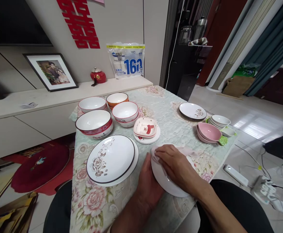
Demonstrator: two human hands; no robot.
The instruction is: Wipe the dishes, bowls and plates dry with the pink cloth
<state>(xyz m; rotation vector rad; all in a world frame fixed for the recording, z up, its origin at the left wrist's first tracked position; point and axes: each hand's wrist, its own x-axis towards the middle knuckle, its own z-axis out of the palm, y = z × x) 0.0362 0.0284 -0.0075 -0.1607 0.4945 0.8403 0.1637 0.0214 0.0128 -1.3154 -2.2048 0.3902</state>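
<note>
A white plate [164,179] is held tilted at the near side of the table. My left hand [147,183] grips its left edge, with the thumb up along the rim and the other fingers hidden. Across the plate's upper face lies my right hand [176,163], fingers together, pressing a thin, pale pinkish cloth [186,151] to it. Left of my hands, a white plate with a dark rim and brown flowers [112,158] rests on another white plate [134,165]. Just beyond are square bear-patterned dishes [145,127] on small round plates [153,139].
Stacked bowls [94,121] occupy the table's far left. Flowered plates [192,111], pink bowls [208,132] and small white bowls [219,120] stand near the right edge. Behind are a cabinet with a plastic pack [127,61] and red jar [98,76]. A power strip [235,174] lies on the floor.
</note>
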